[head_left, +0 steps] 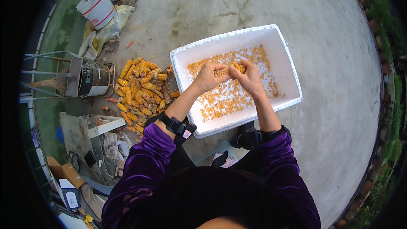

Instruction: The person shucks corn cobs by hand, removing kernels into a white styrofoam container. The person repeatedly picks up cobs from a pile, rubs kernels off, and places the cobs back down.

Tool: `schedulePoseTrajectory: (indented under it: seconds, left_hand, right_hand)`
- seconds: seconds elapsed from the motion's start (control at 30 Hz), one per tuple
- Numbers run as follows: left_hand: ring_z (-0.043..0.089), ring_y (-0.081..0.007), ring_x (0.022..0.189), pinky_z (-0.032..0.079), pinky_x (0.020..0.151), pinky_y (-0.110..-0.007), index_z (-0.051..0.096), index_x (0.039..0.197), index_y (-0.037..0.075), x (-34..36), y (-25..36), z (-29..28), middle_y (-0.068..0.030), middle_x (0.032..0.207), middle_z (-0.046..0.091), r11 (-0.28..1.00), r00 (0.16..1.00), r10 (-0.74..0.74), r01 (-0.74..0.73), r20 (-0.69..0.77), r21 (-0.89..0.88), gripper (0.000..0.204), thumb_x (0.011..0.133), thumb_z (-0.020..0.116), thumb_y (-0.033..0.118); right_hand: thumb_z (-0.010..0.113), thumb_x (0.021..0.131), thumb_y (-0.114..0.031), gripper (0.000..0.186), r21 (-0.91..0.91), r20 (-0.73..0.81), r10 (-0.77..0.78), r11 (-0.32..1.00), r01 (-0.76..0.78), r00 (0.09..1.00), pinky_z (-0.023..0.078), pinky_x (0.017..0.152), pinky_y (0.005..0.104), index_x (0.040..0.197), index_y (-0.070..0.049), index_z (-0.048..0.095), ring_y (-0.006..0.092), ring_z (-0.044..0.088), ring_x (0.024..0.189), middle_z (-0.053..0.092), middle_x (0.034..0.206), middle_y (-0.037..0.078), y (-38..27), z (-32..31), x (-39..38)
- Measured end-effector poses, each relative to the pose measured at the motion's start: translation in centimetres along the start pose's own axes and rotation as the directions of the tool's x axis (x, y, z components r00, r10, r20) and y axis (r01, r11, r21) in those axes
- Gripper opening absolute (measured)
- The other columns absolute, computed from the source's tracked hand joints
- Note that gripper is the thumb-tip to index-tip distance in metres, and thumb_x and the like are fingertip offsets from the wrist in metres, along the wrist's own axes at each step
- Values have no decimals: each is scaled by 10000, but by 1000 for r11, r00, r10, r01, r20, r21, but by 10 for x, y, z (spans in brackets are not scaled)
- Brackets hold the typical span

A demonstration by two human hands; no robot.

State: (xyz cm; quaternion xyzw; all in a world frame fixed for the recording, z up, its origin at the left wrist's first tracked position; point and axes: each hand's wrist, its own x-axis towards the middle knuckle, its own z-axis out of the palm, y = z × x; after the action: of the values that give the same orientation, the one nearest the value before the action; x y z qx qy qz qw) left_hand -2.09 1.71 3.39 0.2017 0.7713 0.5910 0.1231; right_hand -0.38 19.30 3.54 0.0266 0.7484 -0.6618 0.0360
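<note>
Both my hands hold one corn cob (222, 72) over a white foam box (290, 70). The left part of the cob is pale and partly bare, while yellow kernels still cover its right end. My left hand (207, 77) is closed round the bare part. Around the kernel-covered end, my right hand (249, 78) is closed with the thumb pressed on the kernels. Loose corn kernels (224, 106) lie scattered over the bottom of the box. To the left of the box is a heap of dried corn cobs (142, 87) on the ground.
A white bucket (96, 7) with red bands stands at the far left beside crumpled plastic sacks (106, 29). Nearer are a dark round bin (94, 76), a worn panel (80, 138) and a cardboard box (65, 171). Concrete floor (335, 80) extends right.
</note>
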Motion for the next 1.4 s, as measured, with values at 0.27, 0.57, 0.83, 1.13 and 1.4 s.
schedulePoseTrajectory:
  seconds: [0.27,0.57,0.83,1.13,1.4]
  left_hand:
    - [576,-78,753,466,659,-231,651,993,-26,-1,8,-11,-57,800,631,944,943,-310,321,122,-80,317,775,725,193]
    - [531,-71,571,444,512,-220,616,922,17,3,7,-3,-14,668,578,903,930,-279,339,241,-263,475,907,537,485]
    - [513,-74,507,418,467,-216,628,809,13,2,-13,-4,-15,588,558,950,953,-293,300,80,-87,584,937,423,545]
    - [533,-77,541,427,469,-223,656,796,22,2,-2,2,-7,609,574,977,969,-215,212,124,36,600,915,445,570]
    - [529,-88,519,441,474,-235,663,816,25,3,1,7,-21,609,579,922,929,-318,350,189,-167,604,922,425,570]
  right_hand:
    - [525,922,-207,246,461,229,349,783,-417,909,427,463,217,1011,9,602,85,530,525,593,707,38,-10,-16,2]
    - [509,921,-145,309,342,337,121,908,-242,934,429,518,199,1174,27,551,66,516,571,583,752,27,-14,-3,-4]
    - [573,831,-36,411,198,204,-23,980,-18,979,456,567,212,1229,40,502,71,523,633,565,767,31,-21,13,-15]
    - [494,936,-177,236,396,280,134,886,-241,951,419,485,184,1067,-4,587,66,510,528,574,712,13,-9,3,-5]
    - [517,953,-241,259,420,227,204,862,-285,952,382,411,182,981,2,604,61,488,466,557,648,17,-1,2,-3]
